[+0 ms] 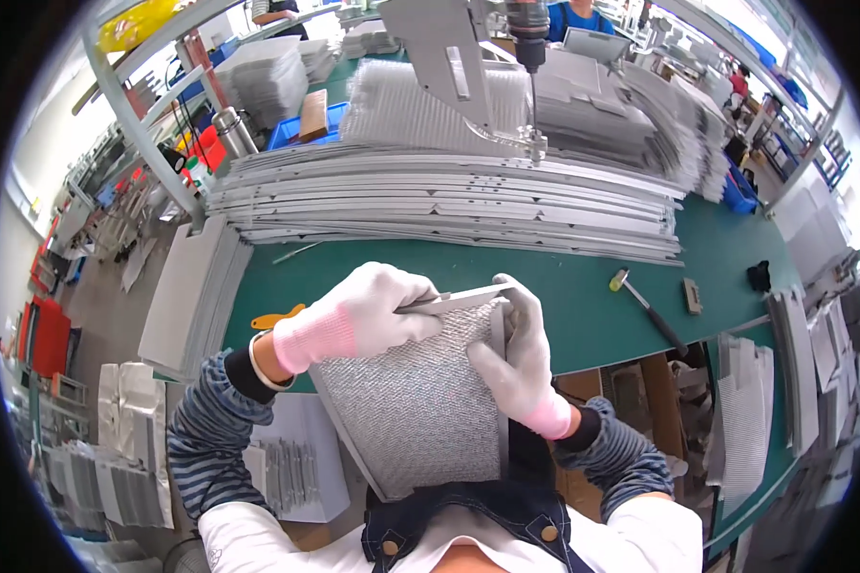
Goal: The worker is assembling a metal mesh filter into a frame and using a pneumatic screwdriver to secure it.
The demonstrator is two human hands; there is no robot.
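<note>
A silvery metal mesh filter panel (411,411) with grey metal side frames leans tilted between my body and the green table. Across its far edge lies a flat grey metal frame strip (461,300). My left hand (377,313), in a white glove with a pink cuff, is closed around the left part of this strip. Gloved alike, my right hand (522,358) grips the panel's far right corner. Its thumb is over the mesh side and its fingers are around the frame, by the strip's right end. The panel's lower end is partly hidden at my apron.
Long metal profiles (449,205) lie stacked across the green table (583,315), below a drill (528,38). A hammer (648,310) and an orange-handled tool (277,317) lie on the table. Mesh sheets (430,100) are piled behind; flat panels (186,286) stand at left.
</note>
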